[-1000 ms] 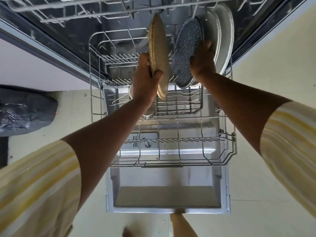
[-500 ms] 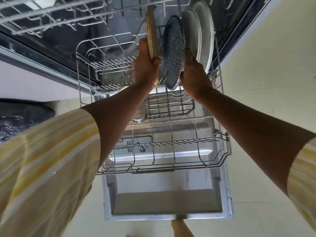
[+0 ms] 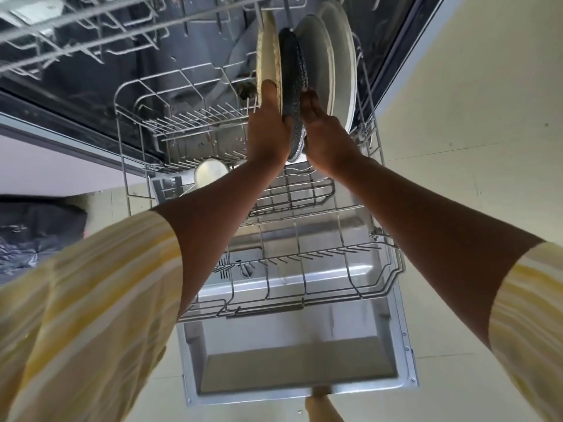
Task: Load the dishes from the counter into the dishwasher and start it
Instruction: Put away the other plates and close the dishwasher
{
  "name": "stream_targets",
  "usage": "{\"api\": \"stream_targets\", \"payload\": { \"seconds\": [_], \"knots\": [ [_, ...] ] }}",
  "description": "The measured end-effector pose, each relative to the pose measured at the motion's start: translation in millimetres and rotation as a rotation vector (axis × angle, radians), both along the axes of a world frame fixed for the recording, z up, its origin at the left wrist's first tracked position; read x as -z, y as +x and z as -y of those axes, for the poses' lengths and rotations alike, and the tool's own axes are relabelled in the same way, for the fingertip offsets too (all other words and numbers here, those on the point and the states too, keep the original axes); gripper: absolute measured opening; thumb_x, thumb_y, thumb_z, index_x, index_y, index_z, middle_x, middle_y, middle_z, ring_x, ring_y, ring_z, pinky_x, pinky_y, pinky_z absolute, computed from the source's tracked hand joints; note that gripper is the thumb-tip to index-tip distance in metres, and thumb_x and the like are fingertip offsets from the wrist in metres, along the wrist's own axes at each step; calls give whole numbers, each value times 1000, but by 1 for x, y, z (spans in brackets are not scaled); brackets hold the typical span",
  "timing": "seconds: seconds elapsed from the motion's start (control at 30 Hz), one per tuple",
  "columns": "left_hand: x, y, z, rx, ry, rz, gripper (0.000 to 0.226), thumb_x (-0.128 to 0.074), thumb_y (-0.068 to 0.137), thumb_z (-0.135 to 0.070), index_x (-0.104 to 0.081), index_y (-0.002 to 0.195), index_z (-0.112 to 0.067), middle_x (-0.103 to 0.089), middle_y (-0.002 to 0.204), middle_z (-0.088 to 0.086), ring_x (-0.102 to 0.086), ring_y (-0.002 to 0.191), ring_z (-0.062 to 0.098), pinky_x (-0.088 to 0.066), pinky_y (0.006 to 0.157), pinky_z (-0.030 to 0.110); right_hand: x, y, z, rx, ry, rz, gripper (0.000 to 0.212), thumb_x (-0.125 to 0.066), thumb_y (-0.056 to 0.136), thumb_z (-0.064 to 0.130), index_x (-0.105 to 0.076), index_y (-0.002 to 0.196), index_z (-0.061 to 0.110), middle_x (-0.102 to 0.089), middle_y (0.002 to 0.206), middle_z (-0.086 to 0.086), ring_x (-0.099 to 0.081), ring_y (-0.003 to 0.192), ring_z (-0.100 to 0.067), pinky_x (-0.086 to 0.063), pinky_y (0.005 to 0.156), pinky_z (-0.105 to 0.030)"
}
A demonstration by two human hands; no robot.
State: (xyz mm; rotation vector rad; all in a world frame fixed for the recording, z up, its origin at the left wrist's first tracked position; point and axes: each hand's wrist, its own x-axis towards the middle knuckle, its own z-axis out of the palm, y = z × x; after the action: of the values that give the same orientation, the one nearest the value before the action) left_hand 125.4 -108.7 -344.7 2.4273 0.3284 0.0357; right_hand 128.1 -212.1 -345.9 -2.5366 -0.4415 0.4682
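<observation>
Dishwasher (image 3: 213, 95) seen from above, with its door (image 3: 304, 370) folded down flat and the lower rack (image 3: 393, 269) pulled out over it. Four plates standing on edge in a row at the far right of that rack: tan plate (image 3: 268, 50), dark speckled plate (image 3: 292, 65) just beside it, then nearer white plate (image 3: 316, 56) and farther white plate (image 3: 344, 56). Left hand (image 3: 268, 129) gripping the lower edge of the tan plate, thumb laid over the near rim, fingers hidden behind. Right hand (image 3: 326, 138) holding the lower rim of the dark speckled plate, fingers curled against its right face, between it and the nearer white plate. Both hands close together, only the dark rim between them. Pale bowl (image 3: 210, 175) lying in the left part of the rack, below the left wrist. Upper rack (image 3: 76, 28) across the top left. Yellow striped sleeves (image 3: 91, 300) on both arms. Black bag (image 3: 36, 236) on the floor at left. Bare foot (image 3: 323, 406) at the bottom edge.
</observation>
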Motion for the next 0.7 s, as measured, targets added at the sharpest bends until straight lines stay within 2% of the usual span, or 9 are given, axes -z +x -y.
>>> {"api": "stream_targets", "payload": {
  "seconds": [0.07, 0.17, 0.27, 0.33, 0.37, 0.43, 0.5, 0.6, 0.7],
  "knots": [
    [1, -6, -6, -24, -32, 38, 43, -48, 87, -1, -37, 129, 0, -65, 97, 14, -62, 84, 32, -45, 68, 30, 0, 0, 1, -10, -8, 0, 73, -36, 85, -17, 0, 147, -2, 2, 155, -22, -49, 121, -38, -41, 87, -26],
    [4, -14, -27, -196, -123, 38, 44, -48, 87, -1, -37, 129, -1, -60, 99, 7, -57, 81, 21, -47, 66, 21, 1, 0, 3, -25, -7, -22, 77, -36, 84, -18, 3, 147, 0, 5, 155, -21, -56, 112, -34, -31, 66, -10],
    [12, -24, -39, -180, -124, -12, 36, -47, 86, -2, -37, 120, 0, -58, 109, 18, -56, 92, 28, -49, 71, 34, 2, 1, 5, -38, 13, -48, 78, -36, 84, -17, 5, 147, 1, 8, 155, -20, -57, 108, -35, -24, 67, 3],
    [17, -26, -38, -154, -96, -12, 32, -46, 86, -2, -36, 116, 0, -57, 106, 20, -54, 87, 26, -41, 62, 29, 2, 1, 5, -48, 18, -54, 78, -36, 85, -17, 6, 147, 1, 9, 155, -20, -58, 103, -33, -24, 62, 7],
    [19, -24, -35, -165, -101, -3, 32, -45, 87, -3, -36, 117, 0, -57, 105, 20, -53, 84, 26, -39, 61, 28, 2, 0, 5, -57, 20, -54, 78, -36, 84, -17, 6, 147, 1, 9, 155, -20, -58, 92, -26, -27, 59, 7],
    [21, -17, -32, -179, -109, 26, 37, -44, 87, -3, -35, 123, 0, -58, 104, 16, -53, 80, 22, -41, 59, 25, 3, 1, 5, -73, 27, -45, 78, -36, 84, -18, 6, 147, 1, 10, 155, -21, -44, 70, -8, -29, 55, 7],
    [23, -8, -31, -152, -81, 41, 40, -45, 88, -3, -35, 126, 1, -60, 100, 13, -51, 74, 18, -36, 50, 12, 6, 2, 5, -74, 28, -29, 79, -35, 83, -19, 7, 147, 1, 10, 155, -20, -29, 57, 0, -29, 56, 8],
    [26, 4, -30, -80, -75, -15, 41, -50, 87, -4, -37, 125, -1, -63, 105, 15, -53, 79, 18, -37, 55, 16, 9, -1, 5, -62, 28, -23, 79, -35, 83, -19, 7, 147, 2, 10, 155, -20, -28, 57, -3, -33, 56, 3],
    [27, 13, -28, 11, -109, -113, 44, -57, 82, -9, -40, 122, -8, -64, 100, 12, -58, 82, 23, -40, 63, 27, 11, -5, 0, -33, 34, -41, 78, -34, 84, -16, 9, 147, 3, 12, 155, -19, -45, 65, -10, -31, 43, -14]
  ]
}}
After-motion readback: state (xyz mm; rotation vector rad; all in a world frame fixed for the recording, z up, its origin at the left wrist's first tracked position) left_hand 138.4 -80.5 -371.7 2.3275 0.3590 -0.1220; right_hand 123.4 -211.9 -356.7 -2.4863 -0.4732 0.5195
